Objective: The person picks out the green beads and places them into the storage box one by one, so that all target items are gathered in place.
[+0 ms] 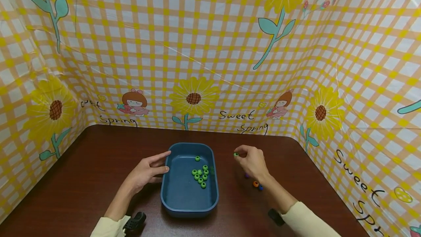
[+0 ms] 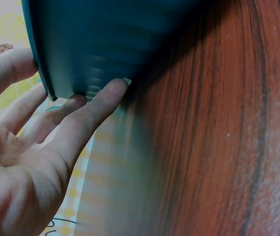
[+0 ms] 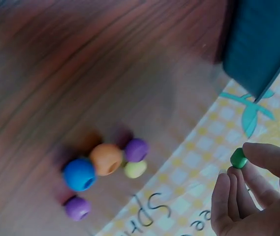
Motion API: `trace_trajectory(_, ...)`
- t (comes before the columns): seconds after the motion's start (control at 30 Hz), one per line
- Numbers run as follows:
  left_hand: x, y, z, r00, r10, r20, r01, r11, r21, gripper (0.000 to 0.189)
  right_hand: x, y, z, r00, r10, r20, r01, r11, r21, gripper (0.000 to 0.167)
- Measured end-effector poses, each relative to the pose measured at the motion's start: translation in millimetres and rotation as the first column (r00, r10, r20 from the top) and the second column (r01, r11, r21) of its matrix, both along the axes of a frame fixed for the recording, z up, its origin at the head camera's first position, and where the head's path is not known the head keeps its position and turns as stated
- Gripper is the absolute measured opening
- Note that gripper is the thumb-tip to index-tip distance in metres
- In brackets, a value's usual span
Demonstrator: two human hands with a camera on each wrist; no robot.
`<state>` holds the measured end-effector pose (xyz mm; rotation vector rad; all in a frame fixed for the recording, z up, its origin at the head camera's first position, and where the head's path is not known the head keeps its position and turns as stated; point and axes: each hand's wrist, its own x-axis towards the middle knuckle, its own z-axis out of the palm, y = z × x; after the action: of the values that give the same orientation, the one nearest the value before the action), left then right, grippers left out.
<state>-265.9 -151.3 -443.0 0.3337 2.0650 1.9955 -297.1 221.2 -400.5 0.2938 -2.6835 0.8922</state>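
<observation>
A blue rectangular tray point(image 1: 189, 212) stands on the table with several green beads point(image 1: 199, 172) inside, mostly grouped right of its middle. My left hand point(image 1: 146, 171) rests against the tray's left side, its fingers extended along the wall and rim. In the left wrist view, the fingertips point(image 2: 115, 88) touch the tray's outer wall. To the right of the tray, my right hand point(image 1: 252, 162) pinches a green bead point(image 3: 238, 158) between thumb and fingertips, raised above the table.
Near my right wrist lie loose beads on the dark wooden table point(image 1: 108, 164): an orange bead point(image 3: 106, 159), a blue bead point(image 3: 79, 174), two purple beads point(image 3: 77, 208) and a yellow-green bead point(image 3: 136, 169). Checked sunflower cloth point(image 1: 194, 57) walls in the back and sides.
</observation>
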Motion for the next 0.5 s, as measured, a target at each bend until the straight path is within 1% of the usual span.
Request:
trace_trajectory(0.23, -0.2, 0.3, 0.6, 1.000, -0.002, 0.006, 0.002, 1.000, 0.003, 0.064, 4.4, -22.1, 6.6, 0.999, 0.036, -0.017, -0.036, 0.999, -0.017, 0.012)
trace_trajectory(0.5, -0.6, 0.0, 0.0, 1.000, 0.000, 0.014, 0.000, 1.000, 0.005, 0.064, 8.5, -49.8, 5.1, 0.996, 0.085, -0.017, -0.086, 0.995, -0.049, 0.011)
